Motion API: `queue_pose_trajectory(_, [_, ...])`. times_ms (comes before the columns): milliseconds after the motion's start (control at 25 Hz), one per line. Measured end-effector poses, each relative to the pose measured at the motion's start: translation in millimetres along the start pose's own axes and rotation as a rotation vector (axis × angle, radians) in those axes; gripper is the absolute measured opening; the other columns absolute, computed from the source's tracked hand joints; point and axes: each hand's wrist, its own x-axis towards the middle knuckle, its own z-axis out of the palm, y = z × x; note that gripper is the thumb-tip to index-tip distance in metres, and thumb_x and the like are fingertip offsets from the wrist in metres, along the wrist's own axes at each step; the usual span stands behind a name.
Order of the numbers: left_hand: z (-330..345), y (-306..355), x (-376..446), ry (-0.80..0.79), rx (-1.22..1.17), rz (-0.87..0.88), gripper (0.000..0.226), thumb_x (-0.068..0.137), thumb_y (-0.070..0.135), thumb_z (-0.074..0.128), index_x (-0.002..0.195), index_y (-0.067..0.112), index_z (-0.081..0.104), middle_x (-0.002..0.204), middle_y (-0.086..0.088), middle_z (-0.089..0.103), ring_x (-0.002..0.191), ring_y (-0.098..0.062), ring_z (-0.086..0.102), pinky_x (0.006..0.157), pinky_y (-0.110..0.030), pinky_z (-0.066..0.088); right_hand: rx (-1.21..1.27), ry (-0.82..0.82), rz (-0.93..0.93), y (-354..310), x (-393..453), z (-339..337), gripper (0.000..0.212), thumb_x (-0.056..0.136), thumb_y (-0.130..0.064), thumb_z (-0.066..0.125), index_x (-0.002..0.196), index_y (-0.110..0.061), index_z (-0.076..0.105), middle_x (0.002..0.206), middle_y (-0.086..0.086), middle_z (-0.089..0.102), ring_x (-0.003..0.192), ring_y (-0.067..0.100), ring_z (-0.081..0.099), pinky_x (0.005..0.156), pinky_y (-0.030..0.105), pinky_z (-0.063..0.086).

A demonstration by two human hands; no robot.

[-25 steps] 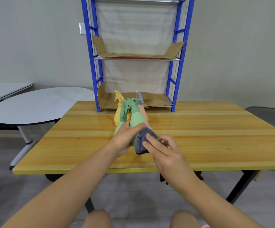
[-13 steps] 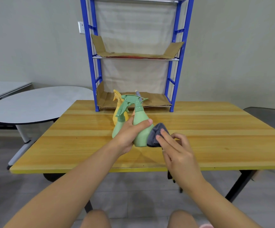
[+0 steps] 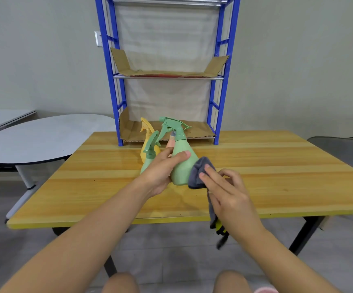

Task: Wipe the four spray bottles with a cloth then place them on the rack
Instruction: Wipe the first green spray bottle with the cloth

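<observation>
Since a second ago, the green spray bottle (image 3: 180, 166) has swung upright and the grey cloth (image 3: 198, 173) has slid to its right flank. It stands at the middle of the worktop (image 3: 277, 176), the left hand (image 3: 160, 172) wrapped round its body, the right hand (image 3: 226, 191) pinching the cloth against it. Judged light, smooth plastic, likely slippery; the narrow neck below the trigger offers the surest hold. Three other bottles stand just behind.

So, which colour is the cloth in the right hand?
Dark grey cloth, seen best in the head view.
</observation>
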Motion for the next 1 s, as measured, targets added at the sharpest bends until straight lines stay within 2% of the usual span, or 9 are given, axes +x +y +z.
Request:
queue_pose_trajectory(160, [3.2, 2.5, 1.5, 0.035, 0.002, 0.035, 0.081, 0.075, 0.036, 0.083, 0.145, 0.015, 0.051, 0.102, -0.005, 0.076, 0.092, -0.021, 0.074, 0.074, -0.033, 0.059, 0.006, -0.01, -0.065, -7.5, -3.5, -0.6, 0.03, 0.098, -0.001, 0.05, 0.124, -0.002, 0.064, 0.139, 0.007, 0.055, 0.101, 0.032, 0.05, 0.09, 0.029, 0.045])
queue_pose_trajectory(360, [5.6, 6.9, 1.9, -0.005, -0.028, 0.033, 0.058, 0.088, 0.035, 0.075, 0.137, 0.014, 0.052, 0.114, -0.01, 0.071, 0.102, -0.025, 0.072, 0.084, -0.04, 0.06, 0.037, 0.015, 0.038, -7.0, 3.0, -2.1, 0.036, 0.09, 0.006, 0.06, 0.125, -0.005, 0.065, 0.138, 0.004, 0.056, 0.102, 0.032, 0.052, 0.086, 0.03, 0.048])
queue_pose_trajectory(480, [-0.9, 10.1, -1.5, -0.116, -0.119, -0.051, 0.064, 0.085, 0.028, 0.065, 0.146, 0.016, 0.047, 0.136, -0.016, 0.063, 0.121, -0.035, 0.064, 0.09, -0.05, 0.058, 0.057, 0.038, 0.092, 3.1, 8.7, -8.8, 0.038, 0.088, 0.006, 0.06, 0.124, -0.006, 0.065, 0.138, 0.001, 0.056, 0.103, 0.029, 0.051, 0.095, 0.021, 0.042])
queue_pose_trajectory(560, [-1.2, 5.7, -0.6, -0.099, -0.058, -0.033, 0.061, 0.086, 0.025, 0.068, 0.142, 0.009, 0.05, 0.138, -0.018, 0.063, 0.127, -0.036, 0.061, 0.096, -0.053, 0.056, 0.077, 0.065, 0.118, 4.4, 11.3, -12.3, 0.04, 0.087, 0.008, 0.063, 0.124, -0.006, 0.066, 0.137, 0.0, 0.056, 0.103, 0.027, 0.05, 0.096, 0.021, 0.041])
queue_pose_trajectory(640, [2.6, 2.1, 0.1, -0.071, -0.013, -0.012, 0.065, 0.081, 0.03, 0.077, 0.136, 0.004, 0.055, 0.131, -0.019, 0.067, 0.122, -0.036, 0.065, 0.103, -0.052, 0.053, 0.079, 0.038, 0.0, -3.3, 7.6, -10.9, 0.032, 0.092, 0.005, 0.059, 0.122, -0.004, 0.067, 0.137, 0.002, 0.056, 0.103, 0.029, 0.051, 0.092, 0.027, 0.046])
queue_pose_trajectory(720, [5.6, 0.7, -0.4, -0.057, 0.029, 0.002, 0.064, 0.076, 0.037, 0.081, 0.127, 0.003, 0.061, 0.116, -0.016, 0.072, 0.108, -0.031, 0.069, 0.095, -0.045, 0.055, 0.096, -0.007, -0.074, -7.3, 2.3, -8.6, 0.028, 0.094, 0.002, 0.057, 0.12, -0.002, 0.066, 0.138, 0.001, 0.054, 0.106, 0.029, 0.053, 0.09, 0.032, 0.048])
queue_pose_trajectory(800, [8.4, 1.3, -2.2, -0.029, 0.039, 0.003, 0.06, 0.076, 0.039, 0.08, 0.122, 0.004, 0.065, 0.107, -0.012, 0.074, 0.099, -0.025, 0.069, 0.088, -0.04, 0.055, 0.133, -0.005, -0.033, -6.5, 2.1, -9.3, 0.031, 0.089, 0.008, 0.061, 0.118, -0.002, 0.067, 0.138, 0.0, 0.052, 0.108, 0.031, 0.054, 0.09, 0.035, 0.049])
queue_pose_trajectory(920, [10.3, 0.6, -4.1, 0.001, 0.014, 0.012, 0.071, 0.075, 0.041, 0.082, 0.133, 0.006, 0.058, 0.109, -0.012, 0.073, 0.098, -0.024, 0.071, 0.084, -0.039, 0.058, 0.069, -0.02, -0.11, -7.5, 3.3, -9.6, 0.024, 0.095, 0.004, 0.054, 0.115, -0.001, 0.068, 0.133, 0.005, 0.058, 0.104, 0.033, 0.055, 0.089, 0.034, 0.048])
queue_pose_trajectory(1000, [8.8, 1.9, -3.4, -0.011, -0.045, 0.013, 0.065, 0.088, 0.034, 0.075, 0.143, 0.011, 0.05, 0.117, -0.013, 0.072, 0.103, -0.026, 0.071, 0.087, -0.041, 0.06, 0.023, -0.033, -0.133, -5.7, 6.2, -10.8, 0.025, 0.098, -0.001, 0.051, 0.117, -0.002, 0.067, 0.133, 0.005, 0.059, 0.106, 0.031, 0.053, 0.091, 0.032, 0.047])
